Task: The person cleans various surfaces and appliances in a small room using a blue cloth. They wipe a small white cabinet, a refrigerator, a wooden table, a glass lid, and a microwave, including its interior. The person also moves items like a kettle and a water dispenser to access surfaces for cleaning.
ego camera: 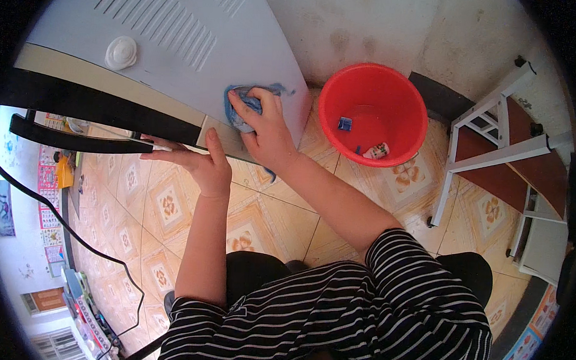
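Note:
My right hand grips a crumpled blue cloth and presses it on the side of a light grey metal appliance housing, near its corner. The housing has slotted vents and a white round plastic knob or plug. My left hand rests against the appliance's beige and black front edge, near the end of a curved black handle; its thumb points up and its fingers reach partly behind the handle. Whether these fingers hold the handle is hard to see.
A red plastic tub with a small blue packet and a pinkish-white bottle inside stands on the tiled floor by the wall. White-framed furniture with brown panels is at the right. A black cable hangs at the left.

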`<state>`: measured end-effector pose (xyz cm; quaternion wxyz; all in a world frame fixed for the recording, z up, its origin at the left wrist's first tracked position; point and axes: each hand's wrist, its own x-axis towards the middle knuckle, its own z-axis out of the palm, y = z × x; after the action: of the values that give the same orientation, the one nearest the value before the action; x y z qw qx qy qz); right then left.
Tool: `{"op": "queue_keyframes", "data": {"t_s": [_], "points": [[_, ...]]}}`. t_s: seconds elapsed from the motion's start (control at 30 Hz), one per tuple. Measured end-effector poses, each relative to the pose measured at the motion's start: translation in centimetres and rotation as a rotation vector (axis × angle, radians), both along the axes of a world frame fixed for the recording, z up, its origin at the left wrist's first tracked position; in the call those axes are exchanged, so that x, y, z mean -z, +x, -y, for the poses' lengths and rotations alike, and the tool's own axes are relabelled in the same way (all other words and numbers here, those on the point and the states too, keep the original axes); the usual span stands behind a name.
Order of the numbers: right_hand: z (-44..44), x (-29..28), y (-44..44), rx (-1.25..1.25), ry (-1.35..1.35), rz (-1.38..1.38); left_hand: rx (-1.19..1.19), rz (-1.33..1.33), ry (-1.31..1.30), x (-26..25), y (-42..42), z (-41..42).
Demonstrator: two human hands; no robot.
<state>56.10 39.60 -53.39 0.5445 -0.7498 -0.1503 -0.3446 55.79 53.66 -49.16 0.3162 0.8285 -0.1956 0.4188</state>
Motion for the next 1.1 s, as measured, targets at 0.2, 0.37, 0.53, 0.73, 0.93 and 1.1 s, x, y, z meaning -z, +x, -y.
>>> {"op": "queue_keyframes", "data": {"t_s": [0.2,0.37,0.53,0.73,0.93,1.1], "points": [[0.3,5.5,-1.9,-0.048,-0.129,-0.17,-0.041,0.003,-0.02,0.4,0.6,0.6],[0.7,1.1,0.1,-0.002,-0.007,-0.049,-0.017,0.008,-0.015,0.4,0.1,0.3],[1.4,4.0,-0.4,0.009,-0.146,-0.138,-0.019,0.016,-0.028,0.6,0.5,1.0],[1.3,2.4,-0.2,-0.015,-0.058,-0.083,-0.015,0.051,-0.014,1.1,0.8,0.3],[1.0,3.7,0.3,0.029,-0.105,-0.097,-0.043,0.027,0.036,0.8,0.5,0.6],[0.6,4.9,-1.2,0.008,-0.095,-0.128,-0.057,0.074,0.056,1.2,0.9,-0.1]]}}
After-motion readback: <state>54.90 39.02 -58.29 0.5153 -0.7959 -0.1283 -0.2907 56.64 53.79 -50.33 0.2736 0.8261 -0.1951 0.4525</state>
